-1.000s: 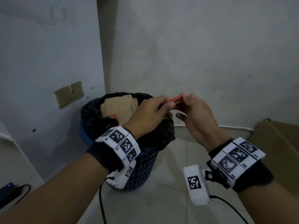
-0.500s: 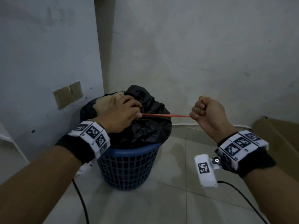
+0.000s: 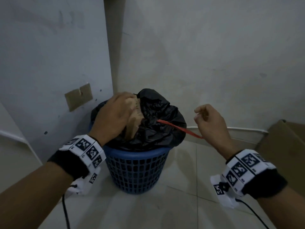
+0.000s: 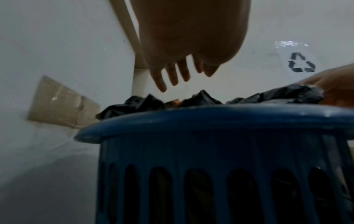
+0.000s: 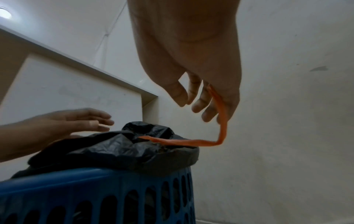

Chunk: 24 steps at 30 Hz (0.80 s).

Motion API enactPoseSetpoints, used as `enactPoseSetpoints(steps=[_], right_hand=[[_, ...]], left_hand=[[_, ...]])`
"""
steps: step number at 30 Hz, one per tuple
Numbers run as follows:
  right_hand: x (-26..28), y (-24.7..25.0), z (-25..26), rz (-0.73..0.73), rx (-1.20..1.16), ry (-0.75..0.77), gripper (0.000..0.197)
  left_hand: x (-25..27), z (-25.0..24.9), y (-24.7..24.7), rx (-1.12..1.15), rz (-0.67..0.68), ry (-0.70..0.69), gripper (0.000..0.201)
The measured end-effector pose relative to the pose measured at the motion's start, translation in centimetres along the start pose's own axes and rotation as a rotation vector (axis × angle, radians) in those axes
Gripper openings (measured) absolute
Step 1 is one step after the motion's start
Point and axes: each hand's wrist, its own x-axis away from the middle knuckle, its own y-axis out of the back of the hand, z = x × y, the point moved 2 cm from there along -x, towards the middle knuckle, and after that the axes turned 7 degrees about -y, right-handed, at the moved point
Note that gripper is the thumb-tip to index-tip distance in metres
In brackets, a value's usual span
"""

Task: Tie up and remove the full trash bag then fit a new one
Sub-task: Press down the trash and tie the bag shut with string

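Observation:
A black trash bag (image 3: pixel 161 116) (image 5: pixel 114 150) fills the blue slotted basket (image 3: pixel 137 169) (image 4: pixel 210 121) in the room corner. Its mouth is partly gathered, and brown cardboard (image 3: pixel 133 119) shows at the opening. My left hand (image 3: pixel 122 106) (image 4: pixel 178 75) lies over the cardboard with straight, spread fingers and holds nothing. The red drawstring (image 3: pixel 178 128) (image 5: pixel 191 142) runs slack from the bag's neck to my right hand (image 3: pixel 206 118) (image 5: pixel 195 103). That hand hangs right of the basket, and the string passes between its loosely curled fingers.
Walls close in behind and to the left of the basket. A cardboard box (image 3: pixel 283 142) stands on the floor at the right. A white cable (image 3: pixel 247 129) runs along the wall base. A taped brown patch (image 3: pixel 78 96) is on the left wall. Tiled floor lies in front.
The taut drawstring has gone slack as my right fist loosened. My left hand let go of the bag's neck and moved over the cardboard with its fingers straightened.

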Motion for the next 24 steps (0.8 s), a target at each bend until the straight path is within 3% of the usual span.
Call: enactPoseSetpoints(steps=[3, 6, 9, 12, 14, 18, 21, 24], right_hand=[[0.6, -1.1, 2.4, -0.07, 0.088, 0.145, 0.017], [1.3, -3.0, 4.3, -0.051, 0.278, 0.301, 0.023], [2.3, -4.9, 5.5, -0.017, 0.442, 0.354, 0.027], [3.0, -6.3, 6.6, 0.003, 0.427, 0.447, 0.03], [3.1, -7.3, 7.1, 0.096, 0.365, 0.448, 0.035], [2.8, -9.4, 7.9, 0.23, 0.341, 0.484, 0.043], [2.3, -10.8, 8.7, 0.306, 0.362, 0.506, 0.046], [2.4, -12.3, 8.9, 0.419, 0.438, 0.511, 0.055]], left_hand=[[1.0, 2.4, -0.1, -0.135, 0.231, 0.24, 0.055], [1.4, 3.1, -0.8, -0.266, 0.463, 0.185, 0.06], [0.9, 2.9, -1.5, -0.403, 0.586, 0.214, 0.064], [0.8, 2.7, -1.7, -0.502, 0.693, 0.208, 0.061], [0.9, 2.9, -1.4, -0.499, 0.675, 0.158, 0.062], [1.2, 2.7, 0.0, -0.442, 0.399, 0.133, 0.044], [2.0, 3.5, 1.5, -0.701, 0.459, 0.174, 0.042], [2.8, 4.5, 3.1, -0.675, 0.49, 0.237, 0.037]])
